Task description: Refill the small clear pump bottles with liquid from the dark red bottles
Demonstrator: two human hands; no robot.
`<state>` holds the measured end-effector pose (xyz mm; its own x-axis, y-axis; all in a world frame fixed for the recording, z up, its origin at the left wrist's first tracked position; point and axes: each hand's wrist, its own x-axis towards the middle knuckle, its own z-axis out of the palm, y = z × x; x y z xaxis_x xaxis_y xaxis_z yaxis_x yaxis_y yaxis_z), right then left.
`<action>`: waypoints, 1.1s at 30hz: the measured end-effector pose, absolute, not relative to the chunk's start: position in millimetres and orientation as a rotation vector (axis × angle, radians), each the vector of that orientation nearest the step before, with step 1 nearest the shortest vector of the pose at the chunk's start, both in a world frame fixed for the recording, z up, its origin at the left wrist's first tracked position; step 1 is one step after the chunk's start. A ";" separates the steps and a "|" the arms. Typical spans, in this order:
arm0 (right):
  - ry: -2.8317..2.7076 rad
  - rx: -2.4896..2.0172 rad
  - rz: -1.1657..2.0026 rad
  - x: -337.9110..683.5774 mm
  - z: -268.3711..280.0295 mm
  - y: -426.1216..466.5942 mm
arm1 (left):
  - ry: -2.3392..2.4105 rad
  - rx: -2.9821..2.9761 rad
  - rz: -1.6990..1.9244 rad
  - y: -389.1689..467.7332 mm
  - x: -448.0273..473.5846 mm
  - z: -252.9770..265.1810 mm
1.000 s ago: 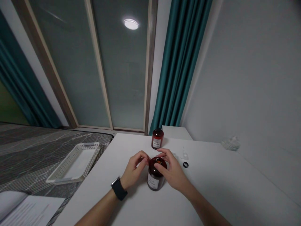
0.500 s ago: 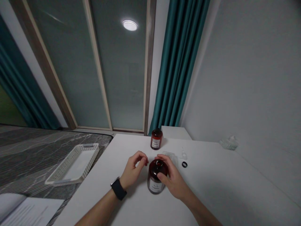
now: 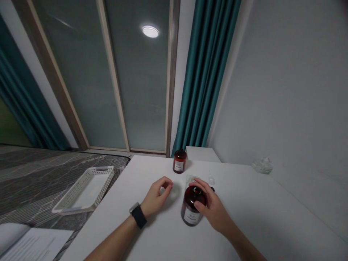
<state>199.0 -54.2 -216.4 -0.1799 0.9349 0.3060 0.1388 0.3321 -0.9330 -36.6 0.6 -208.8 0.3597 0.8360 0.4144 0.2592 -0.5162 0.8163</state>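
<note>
From my remote seat, I see the right hand (image 3: 214, 208) curved over the shoulder of the nearer brown bottle (image 3: 189, 210). Its grip is part-open, just wide enough to span the glass, thumb on the near side and fingers round the back. The bottle stands upright or nearly so, apparently on the white tabletop (image 3: 163, 239), label towards me. The left hand (image 3: 154, 197) hovers just beside it, fingers curled close to the thumb; I can't tell whether they pinch anything small.

As I judge it, the work is partway: the bottle's mouth looks uncapped, and it is not yet let go. I can't tell how much is left.

Just behind lies a flat clear piece (image 3: 190, 178), then a small clear item (image 3: 211, 179), with a black piece (image 3: 212, 189) mostly hidden by the right hand. Further back stands a second brown bottle (image 3: 179, 162), untouched. Well apart on the left I have a white basket (image 3: 108, 181) and an open booklet (image 3: 40, 241).
</note>
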 end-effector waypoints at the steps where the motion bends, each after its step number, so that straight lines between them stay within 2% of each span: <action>1: -1.578 -1.011 0.985 204.8 -216.7 -56.2 | 0.946 2.007 1.106 1.6 -34.4 -211.3; 9: -1.495 -1.064 0.968 236.3 -220.8 -70.2 | 0.935 2.206 0.984 14.6 -8.8 -211.8; 21: -1.425 -1.005 0.981 230.3 -226.6 -72.3 | 0.801 2.381 0.835 43.1 21.5 -219.4; 33: -1.411 -1.085 0.962 228.6 -224.7 -72.7 | 0.844 2.220 0.823 29.1 -32.8 -214.4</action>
<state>228.6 -72.7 -224.7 -0.0237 0.9652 0.2603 0.1099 0.2613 -0.9590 -32.8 29.1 -214.4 0.6021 0.7290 0.3257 0.3441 -0.6050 0.7180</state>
